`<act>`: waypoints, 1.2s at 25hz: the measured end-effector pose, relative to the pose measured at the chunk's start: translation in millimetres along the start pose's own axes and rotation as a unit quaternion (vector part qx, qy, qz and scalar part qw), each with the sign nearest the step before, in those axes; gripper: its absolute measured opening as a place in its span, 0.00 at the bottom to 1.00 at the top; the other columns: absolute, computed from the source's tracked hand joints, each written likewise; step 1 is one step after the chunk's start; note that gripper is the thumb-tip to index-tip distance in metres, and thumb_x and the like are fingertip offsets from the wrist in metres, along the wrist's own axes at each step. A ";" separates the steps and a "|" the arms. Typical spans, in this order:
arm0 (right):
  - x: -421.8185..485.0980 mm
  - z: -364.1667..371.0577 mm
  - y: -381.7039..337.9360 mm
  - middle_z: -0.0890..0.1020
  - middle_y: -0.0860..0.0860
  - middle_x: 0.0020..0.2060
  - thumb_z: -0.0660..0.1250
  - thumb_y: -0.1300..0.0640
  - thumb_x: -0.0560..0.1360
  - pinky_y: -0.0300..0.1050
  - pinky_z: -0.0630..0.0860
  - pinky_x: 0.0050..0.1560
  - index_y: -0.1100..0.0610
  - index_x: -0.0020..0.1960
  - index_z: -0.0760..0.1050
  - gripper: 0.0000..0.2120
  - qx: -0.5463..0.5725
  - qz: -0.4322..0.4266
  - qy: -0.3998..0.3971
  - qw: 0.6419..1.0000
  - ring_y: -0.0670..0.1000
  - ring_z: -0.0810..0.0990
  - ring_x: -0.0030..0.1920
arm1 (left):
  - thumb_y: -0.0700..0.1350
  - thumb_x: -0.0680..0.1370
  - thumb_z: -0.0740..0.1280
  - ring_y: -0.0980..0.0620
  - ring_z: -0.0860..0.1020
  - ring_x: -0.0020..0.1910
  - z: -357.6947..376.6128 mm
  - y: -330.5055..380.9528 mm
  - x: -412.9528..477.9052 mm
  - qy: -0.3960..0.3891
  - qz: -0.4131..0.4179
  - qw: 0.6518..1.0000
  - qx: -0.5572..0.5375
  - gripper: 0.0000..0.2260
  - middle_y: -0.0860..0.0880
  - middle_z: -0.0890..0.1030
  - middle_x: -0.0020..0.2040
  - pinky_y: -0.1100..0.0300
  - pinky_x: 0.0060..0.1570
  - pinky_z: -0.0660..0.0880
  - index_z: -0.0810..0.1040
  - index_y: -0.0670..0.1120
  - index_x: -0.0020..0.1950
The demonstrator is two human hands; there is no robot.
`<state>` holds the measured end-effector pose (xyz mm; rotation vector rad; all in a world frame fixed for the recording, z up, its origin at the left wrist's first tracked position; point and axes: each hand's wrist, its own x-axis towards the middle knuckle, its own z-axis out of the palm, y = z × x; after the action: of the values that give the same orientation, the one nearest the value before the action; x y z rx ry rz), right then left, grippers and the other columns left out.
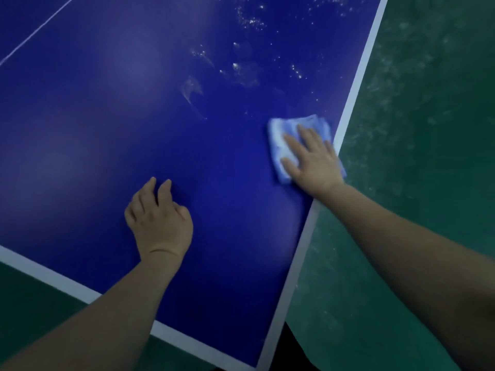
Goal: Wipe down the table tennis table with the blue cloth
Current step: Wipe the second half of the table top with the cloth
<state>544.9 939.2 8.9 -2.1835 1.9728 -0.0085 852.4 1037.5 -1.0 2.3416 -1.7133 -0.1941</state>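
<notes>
Corner of a dark blue, flat-topped table tennis table (134, 116), seen from above by the head camera. A broad white border line (356, 84) runs along its right edge and along its near edge, and a thin white centre line (34, 30) crosses the upper left of the surface.

The folded light blue cloth (292, 129) lies flat on the table top just beside the right border line, its outline somewhat blurred. The right hand (313, 159) lies palm-down on the cloth with the fingers (292, 143) straight and spread, pressing it against the surface; no finger curls round the fabric. Its bare forearm reaches in from the lower right, across the table's edge.

The left hand (160, 218) rests on the bare blue surface well to the left of the cloth, nearer the near edge. Its fingers are loosely bent, fingertips touching the table, and it holds nothing.

Beyond the cloth, white specks and smears (241, 68) are scattered over the upper right part of the table top. A mottled green floor (415, 129) shows past the right and near edges.
</notes>
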 end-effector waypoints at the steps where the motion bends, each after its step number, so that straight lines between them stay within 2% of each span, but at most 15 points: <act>1: -1.2 -2.7 13.7 0.52 0.48 0.79 0.55 0.39 0.80 0.58 0.47 0.76 0.41 0.78 0.55 0.28 0.013 0.038 -0.003 0.999 0.52 0.49 0.79 | 0.43 0.77 0.59 0.41 0.62 0.71 0.5 0.1 1.3 0.004 0.004 1.000 0.002 0.21 0.43 0.65 0.73 0.38 0.70 0.58 0.68 0.46 0.71; 3: -22.5 3.7 4.0 0.52 0.49 0.79 0.52 0.38 0.79 0.58 0.47 0.75 0.42 0.77 0.56 0.28 0.011 0.038 0.008 0.999 0.52 0.49 0.79 | 0.44 0.77 0.59 0.40 0.63 0.71 0.5 -1.0 1.4 0.008 0.008 1.000 0.005 0.21 0.43 0.66 0.73 0.38 0.70 0.59 0.68 0.46 0.71; 6: -81.7 23.2 -43.9 0.57 0.51 0.78 0.50 0.36 0.78 0.60 0.51 0.74 0.43 0.76 0.61 0.29 -0.010 -0.118 0.025 0.993 0.55 0.55 0.78 | 0.43 0.77 0.58 0.41 0.63 0.71 -2.5 0.4 1.5 0.004 0.004 1.000 -0.002 0.21 0.43 0.66 0.73 0.39 0.70 0.59 0.69 0.46 0.70; 7: -95.4 25.9 -47.8 0.57 0.50 0.78 0.50 0.36 0.78 0.59 0.49 0.75 0.42 0.76 0.61 0.28 -0.018 -0.173 0.010 0.985 0.54 0.54 0.78 | 0.43 0.77 0.58 0.41 0.63 0.71 -3.4 1.5 1.5 0.000 -0.001 1.000 -0.004 0.21 0.43 0.66 0.73 0.39 0.70 0.59 0.69 0.46 0.71; 9: -84.4 19.9 -31.6 0.55 0.48 0.79 0.51 0.35 0.79 0.56 0.46 0.75 0.41 0.77 0.59 0.28 -0.025 -0.228 -0.013 0.973 0.52 0.51 0.78 | 0.43 0.78 0.58 0.41 0.62 0.71 -5.7 4.1 1.7 -0.003 -0.005 1.000 -0.001 0.21 0.44 0.66 0.73 0.39 0.70 0.58 0.69 0.45 0.71; 11: -44.8 7.3 -0.5 0.55 0.48 0.79 0.56 0.37 0.79 0.57 0.48 0.76 0.42 0.77 0.59 0.28 -0.021 -0.233 -0.015 0.972 0.52 0.52 0.78 | 0.42 0.78 0.59 0.42 0.62 0.71 -5.2 8.9 1.6 0.002 -0.022 1.000 0.009 0.21 0.45 0.66 0.74 0.40 0.70 0.59 0.70 0.45 0.71; 14: 44.0 -9.7 54.5 0.56 0.49 0.78 0.60 0.41 0.79 0.57 0.51 0.75 0.43 0.76 0.60 0.27 -0.014 -0.199 0.000 0.980 0.53 0.53 0.78 | 0.42 0.78 0.60 0.42 0.61 0.71 2.6 36.5 -1.7 0.032 -0.103 0.994 0.007 0.20 0.47 0.66 0.74 0.40 0.69 0.59 0.70 0.45 0.70; 18: 168.4 -44.5 120.7 0.53 0.51 0.79 0.55 0.39 0.80 0.59 0.50 0.76 0.43 0.78 0.56 0.27 -0.013 -0.131 -0.017 0.991 0.53 0.50 0.78 | 0.45 0.80 0.60 0.42 0.60 0.73 19.5 107.2 11.3 0.056 -0.205 0.977 -0.023 0.19 0.47 0.64 0.75 0.41 0.71 0.58 0.69 0.46 0.71; 21: 174.9 -52.8 125.1 0.52 0.52 0.79 0.52 0.40 0.80 0.60 0.49 0.75 0.43 0.78 0.54 0.28 -0.023 -0.104 -0.030 0.994 0.55 0.49 0.78 | 0.46 0.81 0.58 0.43 0.61 0.73 28.7 139.6 18.9 0.068 -0.265 0.962 -0.015 0.20 0.46 0.64 0.76 0.42 0.72 0.57 0.67 0.46 0.73; 23: 135.1 -42.8 110.3 0.54 0.52 0.79 0.53 0.40 0.80 0.59 0.50 0.75 0.43 0.78 0.56 0.27 -0.026 -0.165 -0.026 0.986 0.55 0.51 0.78 | 0.45 0.80 0.58 0.42 0.62 0.72 32.7 146.7 16.8 0.079 -0.275 0.958 0.005 0.20 0.45 0.65 0.75 0.41 0.71 0.58 0.68 0.46 0.73; 26: 82.9 -21.0 69.3 0.52 0.50 0.79 0.48 0.37 0.79 0.59 0.46 0.75 0.40 0.77 0.55 0.27 -0.029 -0.333 -0.056 0.941 0.53 0.48 0.79 | 0.45 0.79 0.59 0.40 0.63 0.70 37.1 142.4 18.2 0.093 -0.278 0.956 0.017 0.20 0.45 0.67 0.73 0.39 0.69 0.60 0.69 0.45 0.71; 28: 94.9 -14.7 34.8 0.53 0.49 0.79 0.49 0.37 0.80 0.59 0.45 0.75 0.40 0.77 0.56 0.26 -0.020 -0.426 -0.071 0.902 0.53 0.48 0.79 | 0.44 0.78 0.59 0.40 0.64 0.70 37.5 140.5 19.9 0.097 -0.279 0.955 0.016 0.20 0.45 0.67 0.73 0.38 0.69 0.60 0.69 0.45 0.71; 30: 138.9 -16.5 11.3 0.54 0.50 0.79 0.55 0.38 0.80 0.59 0.48 0.75 0.41 0.77 0.58 0.26 -0.017 -0.465 -0.068 0.882 0.53 0.51 0.79 | 0.45 0.78 0.59 0.40 0.64 0.70 38.0 139.4 19.5 0.097 -0.286 0.953 0.025 0.21 0.45 0.67 0.73 0.39 0.69 0.59 0.69 0.45 0.71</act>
<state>546.8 798.9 5.6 -2.8172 0.6965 0.0380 720.9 974.7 -0.3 2.7293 -0.9278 -0.0140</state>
